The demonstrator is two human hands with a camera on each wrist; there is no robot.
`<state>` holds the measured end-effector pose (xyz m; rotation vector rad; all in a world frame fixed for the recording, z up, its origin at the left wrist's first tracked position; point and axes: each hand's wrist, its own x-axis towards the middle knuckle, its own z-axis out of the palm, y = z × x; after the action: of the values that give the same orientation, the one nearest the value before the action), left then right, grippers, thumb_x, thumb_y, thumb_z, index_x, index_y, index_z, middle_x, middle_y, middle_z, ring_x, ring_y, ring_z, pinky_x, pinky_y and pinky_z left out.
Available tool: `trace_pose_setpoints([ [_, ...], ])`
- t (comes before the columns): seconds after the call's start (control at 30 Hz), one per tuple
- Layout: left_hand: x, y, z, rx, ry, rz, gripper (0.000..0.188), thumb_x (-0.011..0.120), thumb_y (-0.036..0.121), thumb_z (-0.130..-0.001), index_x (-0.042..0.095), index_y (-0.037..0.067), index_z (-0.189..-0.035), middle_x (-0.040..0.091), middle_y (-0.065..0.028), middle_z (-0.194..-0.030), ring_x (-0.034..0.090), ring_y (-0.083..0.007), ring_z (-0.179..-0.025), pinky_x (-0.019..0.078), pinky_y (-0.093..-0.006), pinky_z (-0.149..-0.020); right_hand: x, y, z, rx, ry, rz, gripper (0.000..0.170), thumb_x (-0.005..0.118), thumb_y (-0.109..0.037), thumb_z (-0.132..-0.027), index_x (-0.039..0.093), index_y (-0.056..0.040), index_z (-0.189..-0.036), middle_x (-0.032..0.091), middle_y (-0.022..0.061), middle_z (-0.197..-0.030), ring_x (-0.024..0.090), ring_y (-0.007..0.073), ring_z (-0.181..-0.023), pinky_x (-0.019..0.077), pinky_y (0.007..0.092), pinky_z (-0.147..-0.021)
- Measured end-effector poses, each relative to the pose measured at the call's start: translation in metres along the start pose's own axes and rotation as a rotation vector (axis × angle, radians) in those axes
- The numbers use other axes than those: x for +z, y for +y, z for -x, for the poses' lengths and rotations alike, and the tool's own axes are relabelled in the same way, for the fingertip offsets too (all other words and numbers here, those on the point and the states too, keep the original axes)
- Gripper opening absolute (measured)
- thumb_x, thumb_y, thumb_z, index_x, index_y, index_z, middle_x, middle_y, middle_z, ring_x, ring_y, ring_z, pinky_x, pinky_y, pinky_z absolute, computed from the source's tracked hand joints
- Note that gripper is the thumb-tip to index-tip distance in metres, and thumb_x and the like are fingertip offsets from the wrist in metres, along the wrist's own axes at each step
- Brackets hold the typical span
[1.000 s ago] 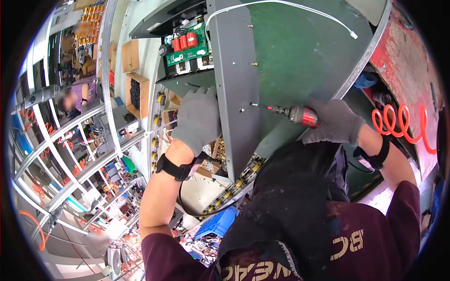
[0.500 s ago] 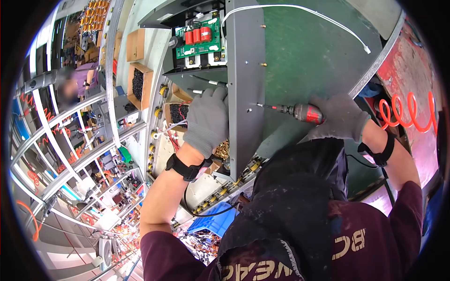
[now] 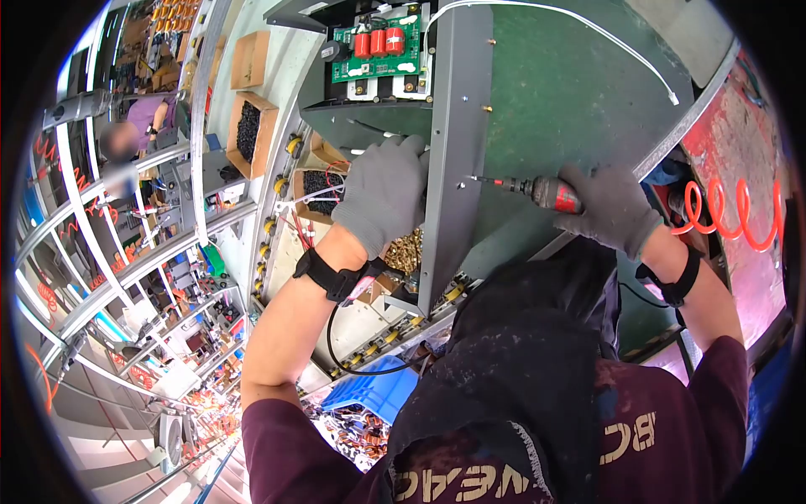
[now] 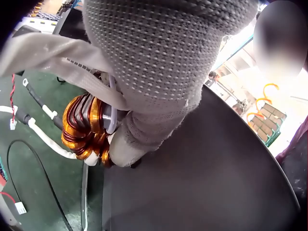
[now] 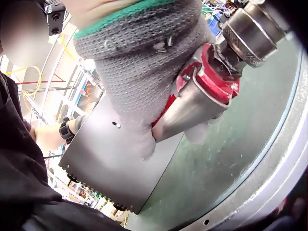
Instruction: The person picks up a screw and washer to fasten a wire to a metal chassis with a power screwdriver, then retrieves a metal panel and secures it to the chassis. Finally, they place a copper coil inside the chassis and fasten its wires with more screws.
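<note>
In the head view my gloved left hand (image 3: 386, 189) reaches behind the upright side panel (image 3: 457, 143) of a dark grey metal chassis. The left wrist view has its fingers and thumb around a copper-wound coil (image 4: 79, 127), held against the panel's inner face; part of the coil is hidden by the glove. My gloved right hand (image 3: 613, 210) grips a red and black power screwdriver (image 3: 550, 193) on the panel's outer side. Its thin bit points left, the tip close to a small hole in the panel. In the right wrist view the screwdriver's metal body (image 5: 192, 108) lies along the palm.
A green circuit board (image 3: 378, 50) with red components sits in the chassis. A white cable (image 3: 579, 29) curves over the green work surface (image 3: 579, 109). Small boxes of screws (image 3: 405, 252) stand behind the panel. A coiled red hose (image 3: 730, 218) hangs at right. Another person works at far left.
The chassis and both hands sit farther right in the head view. The screwdriver's bit tip has come slightly nearer to the panel's hole. The left hand stays behind the panel.
</note>
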<state>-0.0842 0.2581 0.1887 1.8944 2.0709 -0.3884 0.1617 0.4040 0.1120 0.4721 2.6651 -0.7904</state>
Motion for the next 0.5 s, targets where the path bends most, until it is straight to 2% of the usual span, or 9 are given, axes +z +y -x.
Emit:
trace_pose_setpoints([
  [0.07, 0.007, -0.004, 0.000, 0.051, 0.040, -0.013, 0.024, 0.066, 0.017, -0.067, 0.060, 0.005, -0.087, 0.054, -0.0113, -0.089, 0.057, -0.0295, -0.085, 0.0483, -0.0403, -0.068, 0.000, -0.003, 0.002, 0.005, 0.022, 0.031, 0.049, 0.069, -0.044, -0.072, 0.052, -0.0113, -0.105, 0.060, 0.0129, -0.067, 0.061, 0.0331, -0.067, 0.0457, 0.0425, -0.061],
  [0.3, 0.003, 0.000, 0.001, 0.013, 0.030, -0.035, 0.023, 0.065, 0.016, -0.068, 0.059, 0.005, -0.087, 0.054, -0.0120, -0.089, 0.057, -0.0299, -0.084, 0.0488, -0.0400, -0.069, 0.005, -0.005, 0.001, 0.003, 0.040, 0.037, 0.049, 0.068, -0.043, -0.073, 0.051, -0.0111, -0.106, 0.060, 0.0121, -0.068, 0.061, 0.0324, -0.070, 0.0460, 0.0423, -0.064],
  [0.37, 0.000, 0.001, 0.001, -0.009, 0.010, -0.024, 0.022, 0.065, 0.016, -0.069, 0.060, 0.005, -0.087, 0.055, -0.0122, -0.089, 0.057, -0.0298, -0.084, 0.0488, -0.0399, -0.069, 0.009, -0.003, 0.001, -0.006, 0.088, -0.015, 0.049, 0.070, -0.042, -0.070, 0.053, -0.0115, -0.104, 0.058, 0.0144, -0.067, 0.057, 0.0351, -0.066, 0.0427, 0.0445, -0.062],
  [0.5, 0.000, 0.002, 0.000, -0.021, 0.012, -0.020, 0.021, 0.065, 0.016, -0.069, 0.060, 0.006, -0.088, 0.055, -0.0122, -0.090, 0.057, -0.0300, -0.085, 0.0488, -0.0403, -0.069, 0.011, -0.004, 0.000, -0.025, 0.117, 0.020, 0.050, 0.070, -0.042, -0.069, 0.053, -0.0109, -0.104, 0.058, 0.0143, -0.069, 0.057, 0.0345, -0.068, 0.0426, 0.0443, -0.062],
])
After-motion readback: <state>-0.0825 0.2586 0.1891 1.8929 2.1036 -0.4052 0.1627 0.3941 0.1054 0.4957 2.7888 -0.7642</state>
